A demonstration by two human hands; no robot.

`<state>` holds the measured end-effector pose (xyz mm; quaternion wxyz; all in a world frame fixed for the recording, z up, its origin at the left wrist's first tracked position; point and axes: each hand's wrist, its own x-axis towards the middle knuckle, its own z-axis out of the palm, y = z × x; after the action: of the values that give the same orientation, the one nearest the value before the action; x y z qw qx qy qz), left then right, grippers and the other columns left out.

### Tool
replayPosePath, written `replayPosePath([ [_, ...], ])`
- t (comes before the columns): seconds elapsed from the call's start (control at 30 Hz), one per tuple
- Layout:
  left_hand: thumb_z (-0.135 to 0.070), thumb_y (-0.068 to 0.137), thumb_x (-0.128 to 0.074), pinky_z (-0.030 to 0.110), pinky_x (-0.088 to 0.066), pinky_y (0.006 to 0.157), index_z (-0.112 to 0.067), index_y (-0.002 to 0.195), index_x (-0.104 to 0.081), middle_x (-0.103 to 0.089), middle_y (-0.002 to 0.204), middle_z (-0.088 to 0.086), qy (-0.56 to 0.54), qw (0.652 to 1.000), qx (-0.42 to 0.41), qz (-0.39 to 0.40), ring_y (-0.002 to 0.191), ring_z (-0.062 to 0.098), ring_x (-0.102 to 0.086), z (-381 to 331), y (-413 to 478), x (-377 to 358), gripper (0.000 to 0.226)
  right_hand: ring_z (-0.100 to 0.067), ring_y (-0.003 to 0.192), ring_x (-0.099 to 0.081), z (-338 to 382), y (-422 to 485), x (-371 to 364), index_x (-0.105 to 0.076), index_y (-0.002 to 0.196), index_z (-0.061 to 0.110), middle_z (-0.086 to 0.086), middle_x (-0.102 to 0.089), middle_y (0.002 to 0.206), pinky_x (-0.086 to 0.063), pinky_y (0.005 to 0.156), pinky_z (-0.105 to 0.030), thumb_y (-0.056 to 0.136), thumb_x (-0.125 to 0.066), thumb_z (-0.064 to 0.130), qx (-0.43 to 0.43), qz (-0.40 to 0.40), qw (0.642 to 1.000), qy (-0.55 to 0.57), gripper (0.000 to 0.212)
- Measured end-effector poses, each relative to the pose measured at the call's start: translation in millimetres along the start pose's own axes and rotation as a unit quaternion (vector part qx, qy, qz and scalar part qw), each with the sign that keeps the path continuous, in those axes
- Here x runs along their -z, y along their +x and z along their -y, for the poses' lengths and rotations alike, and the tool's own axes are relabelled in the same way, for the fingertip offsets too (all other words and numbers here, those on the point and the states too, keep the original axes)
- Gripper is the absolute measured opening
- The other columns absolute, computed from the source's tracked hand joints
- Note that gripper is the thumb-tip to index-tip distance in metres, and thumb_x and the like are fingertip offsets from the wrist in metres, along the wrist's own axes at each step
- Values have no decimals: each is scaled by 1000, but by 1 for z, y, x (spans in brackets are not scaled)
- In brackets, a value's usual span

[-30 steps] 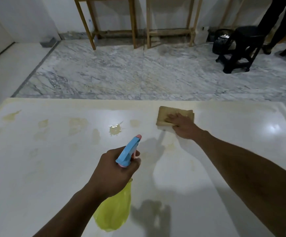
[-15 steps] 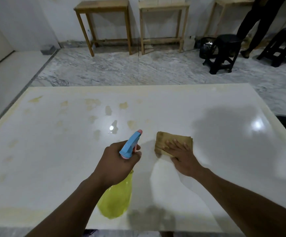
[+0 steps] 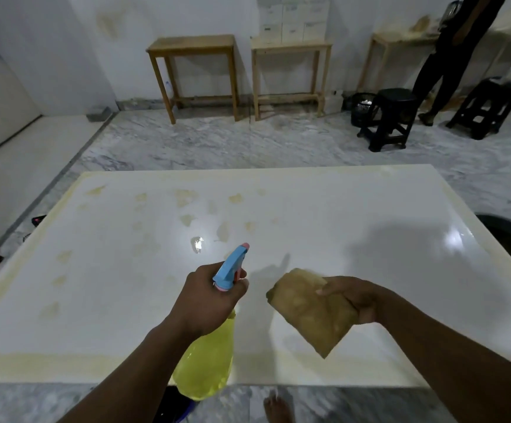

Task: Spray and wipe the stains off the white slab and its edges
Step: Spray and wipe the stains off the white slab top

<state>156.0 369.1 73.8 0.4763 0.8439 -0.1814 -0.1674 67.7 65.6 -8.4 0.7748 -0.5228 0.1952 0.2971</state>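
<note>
The white slab (image 3: 355,209) lies flat on the floor below me. Yellowish stains (image 3: 187,195) dot its far left half, and a yellow band (image 3: 34,361) runs along its near edge. My left hand (image 3: 208,300) grips a spray bottle (image 3: 208,358) of yellow liquid, its blue nozzle pointing forward over the slab. My right hand (image 3: 355,297) holds a brown cloth (image 3: 312,312) lifted above the slab's near middle; one corner hangs down.
Marble floor surrounds the slab. Two wooden tables (image 3: 196,71) stand against the far wall. Black stools (image 3: 391,117) and a standing person (image 3: 452,56) are at the far right. A dark round object (image 3: 510,239) sits beside the slab's right edge. My bare foot (image 3: 278,407) is below.
My right hand pulled the cloth back across the slab toward me and has lifted it off the surface. The view drew back, showing the near edge. The spray bottle stayed gripped.
</note>
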Motion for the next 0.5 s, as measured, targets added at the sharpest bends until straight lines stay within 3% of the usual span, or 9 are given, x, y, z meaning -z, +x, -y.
replayPosePath([
  [0.07, -41, 78, -68, 47, -60, 85, -23, 85, -68, -77, 88, 4, -3, 1000, 5, 1, 92, 28, -74, 4, 26, 4, 19, -43, 126, -54, 24, 29, 18, -55, 135, 5, -26, -56, 137, -47, 100, -52, 93, -57, 9, -31, 30, 998, -37, 43],
  [0.13, -37, 81, -70, 45, -60, 85, -22, 85, -68, -77, 89, 2, -1, 1000, 10, 2, 93, 27, -74, 7, 58, 9, 16, -41, 120, -58, 68, 64, 40, -54, 135, 4, -25, -59, 133, -51, 95, -50, 88, -58, 7, -40, 30, 995, -92, 47],
  [0.27, -38, 81, -70, 39, -61, 79, -21, 88, -69, -78, 90, 4, 9, 1000, 26, -5, 86, 27, -74, 9, 119, 20, 19, -36, 110, -64, 176, 135, 81, -58, 131, 11, -20, -64, 126, -56, 85, -43, 85, -63, 10, -8, -96, 969, -227, 46],
  [0.37, -30, 89, -74, 39, -62, 75, -25, 90, -69, -77, 89, 6, 8, 999, 32, -13, 80, 28, -73, 15, 158, 26, 7, -30, 90, -66, 245, 192, 96, -68, 111, 19, -10, -68, 106, -51, 73, -34, 90, -56, 7, 75, -229, 882, -405, 27],
  [0.43, -26, 92, -73, 38, -63, 72, -28, 92, -68, -77, 90, 5, 15, 999, 33, -18, 80, 26, -72, 22, 178, 26, 5, -24, 69, -60, 271, 228, 101, -71, 99, 24, -7, -66, 91, -42, 58, -27, 89, -51, 5, 141, -287, 827, -463, 29],
  [0.5, -22, 94, -73, 40, -65, 71, -29, 95, -68, -77, 91, 4, 13, 999, 31, -10, 79, 25, -72, 30, 191, 24, 9, -27, 82, -65, 281, 268, 111, -70, 115, 27, -8, -70, 102, -43, 67, -27, 88, -48, 6, 199, -329, 784, -488, 40],
])
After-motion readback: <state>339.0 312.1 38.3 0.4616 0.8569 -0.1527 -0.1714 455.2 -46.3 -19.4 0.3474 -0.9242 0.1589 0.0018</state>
